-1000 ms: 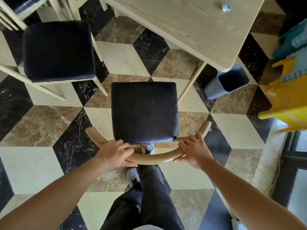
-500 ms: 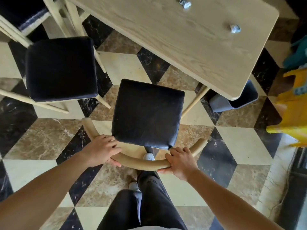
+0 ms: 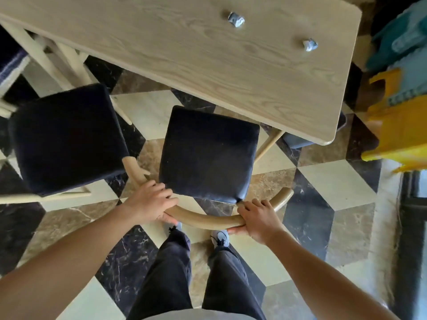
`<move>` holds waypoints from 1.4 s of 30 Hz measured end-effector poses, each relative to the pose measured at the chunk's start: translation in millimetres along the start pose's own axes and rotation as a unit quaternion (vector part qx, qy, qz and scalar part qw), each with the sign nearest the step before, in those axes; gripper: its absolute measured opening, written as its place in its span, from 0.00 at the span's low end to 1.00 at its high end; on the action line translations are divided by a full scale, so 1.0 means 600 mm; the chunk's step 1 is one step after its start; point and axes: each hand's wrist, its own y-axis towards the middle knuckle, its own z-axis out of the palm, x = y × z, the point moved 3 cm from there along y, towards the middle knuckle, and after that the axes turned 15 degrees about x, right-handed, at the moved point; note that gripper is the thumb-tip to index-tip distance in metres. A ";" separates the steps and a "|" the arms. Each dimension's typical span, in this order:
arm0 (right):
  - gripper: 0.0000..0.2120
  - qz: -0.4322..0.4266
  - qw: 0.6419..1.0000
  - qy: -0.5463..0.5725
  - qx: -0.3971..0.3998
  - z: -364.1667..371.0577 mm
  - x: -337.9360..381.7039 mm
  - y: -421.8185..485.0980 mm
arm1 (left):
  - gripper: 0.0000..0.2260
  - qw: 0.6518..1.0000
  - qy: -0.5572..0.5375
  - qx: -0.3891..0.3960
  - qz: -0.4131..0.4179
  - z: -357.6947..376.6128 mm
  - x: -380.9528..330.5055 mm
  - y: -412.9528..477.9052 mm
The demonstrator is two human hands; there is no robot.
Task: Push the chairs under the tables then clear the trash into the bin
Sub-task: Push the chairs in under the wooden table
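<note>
Head view, nearest first: your left hand (image 3: 150, 202) and right hand (image 3: 258, 219) have fingers clenched round the curved backrest (image 3: 208, 221) of the chair (image 3: 208, 153). Its dark seat sits just short of the worktop (image 3: 208, 56) edge, not yet under. Beyond lie two foil scraps (image 3: 236, 19), (image 3: 310, 45). A grey bin (image 3: 298, 140) shows partly beneath the far corner. Risk: the backrest's left tip touches the neighbouring chair (image 3: 67, 137); pushing askew could snag it. No legible writing.
</note>
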 end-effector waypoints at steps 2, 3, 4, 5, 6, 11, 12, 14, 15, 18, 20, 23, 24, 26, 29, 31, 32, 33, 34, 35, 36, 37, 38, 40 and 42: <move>0.41 0.018 1.000 0.007 -0.008 -0.005 0.009 0.020 | 0.37 1.000 0.016 -0.012 0.019 -0.006 0.036 0.005; 0.41 0.027 0.999 0.011 -0.016 -0.007 0.013 0.028 | 0.36 0.999 0.024 -0.031 0.027 -0.013 0.050 0.007; 0.41 0.035 0.999 0.013 -0.025 -0.011 0.017 0.035 | 0.34 0.998 0.028 -0.051 0.039 -0.021 0.063 0.009; 0.41 0.043 0.998 0.016 -0.031 -0.015 0.021 0.041 | 0.33 0.996 0.028 -0.066 0.049 -0.028 0.075 0.012; 0.40 0.050 0.998 0.019 -0.035 -0.019 0.023 0.047 | 0.32 0.996 0.028 -0.068 0.056 -0.031 0.087 0.016; 0.37 0.073 0.996 0.033 -0.027 -0.052 0.017 0.072 | 0.39 0.998 0.046 0.018 0.046 -0.046 0.143 0.044; 0.36 0.078 0.996 0.029 -0.029 -0.057 0.013 0.076 | 0.41 0.997 0.050 0.029 0.044 -0.054 0.149 0.050; 0.33 0.086 0.996 0.018 -0.025 -0.064 0.004 0.085 | 0.43 0.997 0.054 0.043 0.041 -0.069 0.161 0.061; 0.34 0.088 0.996 0.015 -0.023 -0.066 -0.002 0.090 | 0.44 0.997 0.055 0.045 0.040 -0.077 0.167 0.068; 0.38 0.097 0.995 0.009 -0.015 -0.074 -0.023 0.105 | 0.44 0.996 0.058 0.044 0.043 -0.092 0.185 0.089; 0.34 0.101 0.995 0.008 -0.010 -0.079 -0.038 0.113 | 0.43 0.996 0.059 0.045 0.051 -0.101 0.196 0.104; 0.24 0.101 0.995 0.011 -0.014 -0.089 -0.061 0.124 | 0.41 0.996 0.061 0.043 0.053 -0.117 0.211 0.128; 0.25 0.099 0.995 0.014 -0.014 -0.092 -0.070 0.128 | 0.41 0.996 0.061 0.043 0.053 -0.123 0.213 0.136; 0.33 0.095 0.995 0.018 -0.016 -0.102 -0.090 0.133 | 0.41 0.996 0.060 0.044 0.049 -0.132 0.218 0.153; 0.42 0.085 0.995 0.037 -0.030 -0.118 -0.118 0.136 | 0.41 0.997 0.049 0.038 0.050 -0.145 0.225 0.177; 0.42 0.081 0.995 0.043 -0.036 -0.130 -0.140 0.134 | 0.41 0.997 0.050 0.018 0.054 -0.154 0.224 0.192; 0.43 0.079 0.995 0.046 -0.032 -0.134 -0.150 0.133 | 0.41 0.997 0.050 0.015 0.056 -0.157 0.222 0.198; 0.43 0.076 0.996 0.048 -0.025 -0.137 -0.160 0.133 | 0.40 0.997 0.049 0.013 0.060 -0.159 0.220 0.202; 0.44 0.073 0.996 0.045 -0.016 -0.138 -0.168 0.133 | 0.39 0.997 0.049 0.009 0.062 -0.160 0.218 0.206; 0.44 0.070 0.997 0.039 -0.008 -0.138 -0.173 0.134 | 0.38 0.997 0.051 0.003 0.064 -0.161 0.215 0.208; 0.43 0.066 0.997 0.034 -0.003 -0.135 -0.175 0.134 | 0.38 0.996 0.056 0.000 0.066 -0.160 0.211 0.210; 0.43 0.061 0.998 0.031 -0.002 -0.131 -0.175 0.133 | 0.37 0.996 0.058 -0.002 0.068 -0.158 0.206 0.210; 0.42 0.055 0.998 0.029 -0.006 -0.125 -0.174 0.132 | 0.37 0.996 0.059 -0.004 0.068 -0.156 0.201 0.209; 0.40 0.047 0.998 0.024 -0.017 -0.117 -0.174 0.131 | 0.36 0.996 0.059 -0.008 0.068 -0.151 0.195 0.209; 0.40 0.042 0.998 0.029 -0.024 -0.115 -0.175 0.134 | 0.35 0.996 0.056 -0.011 0.075 -0.155 0.197 0.211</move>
